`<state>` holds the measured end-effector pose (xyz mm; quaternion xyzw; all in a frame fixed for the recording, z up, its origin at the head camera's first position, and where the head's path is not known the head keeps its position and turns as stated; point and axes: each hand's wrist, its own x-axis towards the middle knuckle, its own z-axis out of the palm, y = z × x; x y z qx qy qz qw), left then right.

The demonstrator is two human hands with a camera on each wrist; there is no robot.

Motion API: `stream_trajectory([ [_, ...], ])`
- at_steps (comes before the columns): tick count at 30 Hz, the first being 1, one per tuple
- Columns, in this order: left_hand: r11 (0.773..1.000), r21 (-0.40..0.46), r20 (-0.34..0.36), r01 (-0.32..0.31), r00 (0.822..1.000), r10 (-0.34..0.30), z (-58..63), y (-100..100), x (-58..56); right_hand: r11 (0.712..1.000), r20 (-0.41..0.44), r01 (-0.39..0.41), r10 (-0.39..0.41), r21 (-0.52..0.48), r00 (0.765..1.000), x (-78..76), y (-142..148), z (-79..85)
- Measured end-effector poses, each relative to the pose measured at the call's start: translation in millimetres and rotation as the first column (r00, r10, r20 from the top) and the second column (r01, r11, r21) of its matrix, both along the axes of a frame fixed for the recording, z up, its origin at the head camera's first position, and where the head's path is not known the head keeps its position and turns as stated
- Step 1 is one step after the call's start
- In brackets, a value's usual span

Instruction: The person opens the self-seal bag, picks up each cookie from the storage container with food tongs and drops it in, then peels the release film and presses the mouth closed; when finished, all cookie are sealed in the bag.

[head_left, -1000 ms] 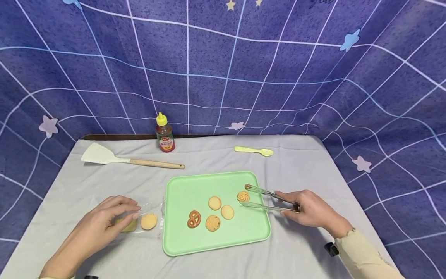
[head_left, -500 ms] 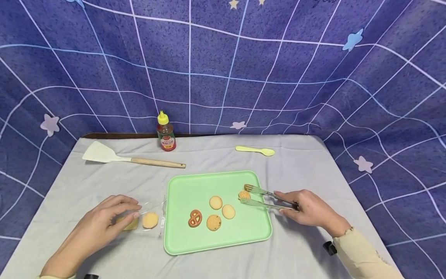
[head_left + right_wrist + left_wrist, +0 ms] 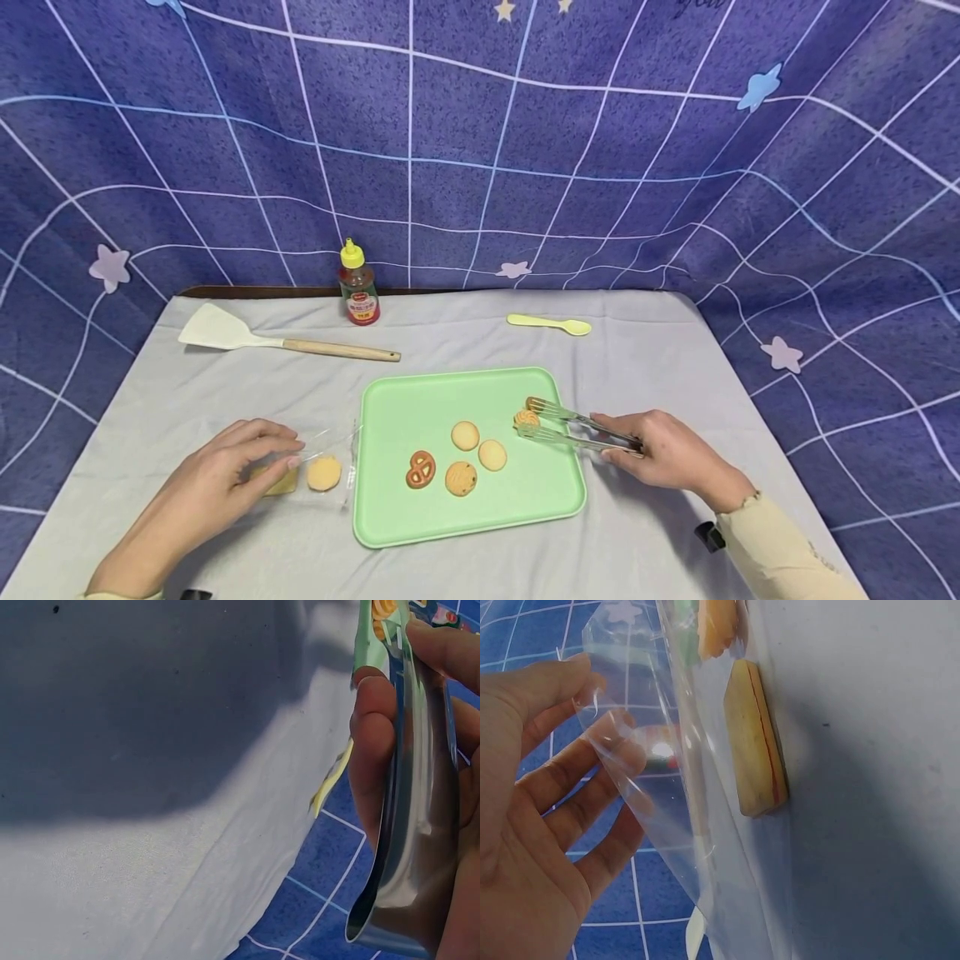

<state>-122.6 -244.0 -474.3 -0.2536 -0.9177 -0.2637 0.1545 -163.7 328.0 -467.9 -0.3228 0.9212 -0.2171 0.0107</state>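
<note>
My left hand (image 3: 213,479) pinches the open edge of a clear plastic bag (image 3: 660,825) between thumb and fingers, lifting its upper film. A round cookie (image 3: 324,473) and a square sandwich cracker (image 3: 750,742) appear to lie inside the bag. At the tray's right side, my right hand (image 3: 667,450) grips metal tongs (image 3: 420,825). Their tips stand on either side of a swirl cookie (image 3: 527,417), partly hidden by them; contact on both sides is hard to tell. On the green tray (image 3: 405,400) also lie a pretzel (image 3: 421,470), two plain round cookies (image 3: 465,436) and a speckled cookie (image 3: 461,479).
Behind the tray lie a white spatula (image 3: 225,332) with a wooden handle and a yellow spoon (image 3: 551,323). A sauce bottle (image 3: 360,292) with a yellow cap stands upright near the back edge. A blue patterned curtain (image 3: 450,125) hangs behind the table.
The tongs' arms have come closer together around the swirl cookie. My left hand holds the bag much as before. The head view has shifted slightly.
</note>
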Motion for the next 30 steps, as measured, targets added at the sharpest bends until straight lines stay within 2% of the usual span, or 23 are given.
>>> stream_trajectory([
  [17, 1.000, 0.000, -0.003, -0.001, 1.000, 0.001, 0.7, -0.1, 1.8, 0.999, -0.024, 0.021, -0.020, 0.028, 1.000, -0.1, -0.2, -1.5],
  [30, 1.000, 0.010, 0.000, -0.003, 1.000, 0.003, 0.0, -0.6, 2.1, 0.999, -0.085, -0.037, 0.039, 0.033, 0.996, -0.8, -5.5, -2.7],
])
